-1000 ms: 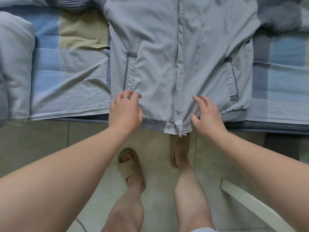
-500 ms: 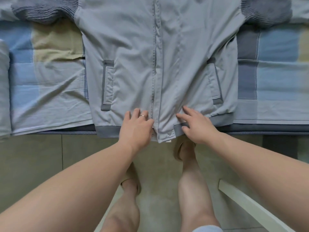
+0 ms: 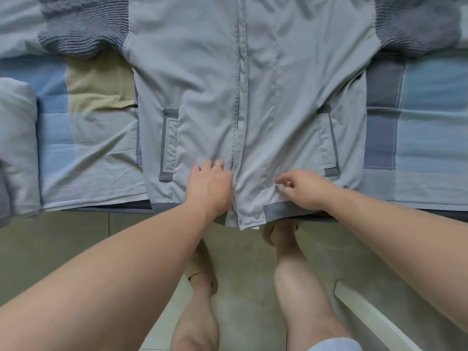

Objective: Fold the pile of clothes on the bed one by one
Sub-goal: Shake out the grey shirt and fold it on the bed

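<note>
patchwork bedding point(image 3: 88, 138) is covered by a grey jacket point(image 3: 278, 84), spread front-up with its hem at the bed edge. the left hand point(image 3: 210, 184) is pressed, relaxed, beside the zipper point(image 3: 238, 97), likely to flatten the front; the right hand point(image 3: 305, 190) is curled on the cloth, whether pinching cannot be told.

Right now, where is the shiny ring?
In the head view, the ring is on a finger of the left hand, which rests on the grey jacket just left of its zipper, near the hem.
</note>
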Available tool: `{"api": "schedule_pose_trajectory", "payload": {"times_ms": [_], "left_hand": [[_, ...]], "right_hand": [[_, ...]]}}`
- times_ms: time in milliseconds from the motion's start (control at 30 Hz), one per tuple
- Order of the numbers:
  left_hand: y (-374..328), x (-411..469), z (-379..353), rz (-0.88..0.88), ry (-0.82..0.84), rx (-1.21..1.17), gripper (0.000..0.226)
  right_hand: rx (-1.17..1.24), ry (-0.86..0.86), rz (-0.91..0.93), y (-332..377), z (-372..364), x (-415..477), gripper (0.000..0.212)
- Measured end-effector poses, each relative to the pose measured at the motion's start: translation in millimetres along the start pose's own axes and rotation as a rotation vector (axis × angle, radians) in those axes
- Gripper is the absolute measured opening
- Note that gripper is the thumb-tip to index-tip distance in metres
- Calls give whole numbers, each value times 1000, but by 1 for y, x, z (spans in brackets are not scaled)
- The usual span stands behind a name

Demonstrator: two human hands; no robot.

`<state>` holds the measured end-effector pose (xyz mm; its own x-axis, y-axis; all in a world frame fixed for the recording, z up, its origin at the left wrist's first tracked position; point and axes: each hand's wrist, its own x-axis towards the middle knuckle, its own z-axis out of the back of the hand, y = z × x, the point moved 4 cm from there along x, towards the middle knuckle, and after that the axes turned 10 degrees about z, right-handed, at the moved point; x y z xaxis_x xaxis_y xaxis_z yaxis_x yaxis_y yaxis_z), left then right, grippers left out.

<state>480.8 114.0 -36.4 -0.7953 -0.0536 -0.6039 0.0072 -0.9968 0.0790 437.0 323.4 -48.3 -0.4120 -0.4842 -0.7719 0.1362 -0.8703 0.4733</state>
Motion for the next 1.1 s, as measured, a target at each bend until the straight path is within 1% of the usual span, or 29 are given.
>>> {"api": "schedule_pose_trajectory", "payload": {"times_ms": [67,133,200,233,300,333,400,467,567,633,667,733,800,833,900,933,1000,1067,1100], "left_hand": [[-7,18,21,-42,-135,-45,23],[-21,47,39,-114,-223,-142,35],[-40,82,54,-196,-227,-192,47],[-48,99,57,-217,-193,-186,50],[-53,137,58,-209,-142,-158,54],[-47,153,59,-170,-142,-149,56],[-24,175,61,-70,-190,-157,59],[6,187,63,40,-217,-194,61],[44,201,76,152,-175,-240,62],[56,210,96,127,-244,-246,59],[57,214,109,96,-298,-260,57],[48,226,130,24,-354,-293,58],[27,238,145,-80,-338,-290,64],[14,243,150,-134,-318,-275,67],[-14,253,152,-207,-211,-215,67],[-25,256,149,-207,-160,-186,66],[-49,260,142,-130,-133,-167,65],[-74,259,140,-36,-177,-196,64],[-90,258,141,-23,-215,-218,63]], "right_hand": [[20,-123,3,1,29,9,38],[-36,-287,36,-5,65,28,42],[-156,-395,60,-12,101,50,51],[-199,-442,61,-14,118,60,55],[-285,-513,49,-19,148,80,63],[-337,-517,36,-22,161,91,66],[-377,-449,-11,-28,181,113,70],[-323,-323,-88,-37,192,128,74],[-286,-192,-163,-38,196,135,77],[-258,-192,-190,-29,208,134,71],[-258,-224,-184,-25,217,132,64],[-291,-371,-147,-21,242,129,57],[-379,-502,-110,-27,261,124,64],[-430,-500,-94,-34,267,123,67],[-516,-384,-81,-65,275,121,70],[-533,-316,-112,-88,279,118,70],[-500,-269,-278,-148,295,99,69],[-356,-331,-535,-210,314,69,70],[-279,-386,-641,-237,323,52,70]]}}
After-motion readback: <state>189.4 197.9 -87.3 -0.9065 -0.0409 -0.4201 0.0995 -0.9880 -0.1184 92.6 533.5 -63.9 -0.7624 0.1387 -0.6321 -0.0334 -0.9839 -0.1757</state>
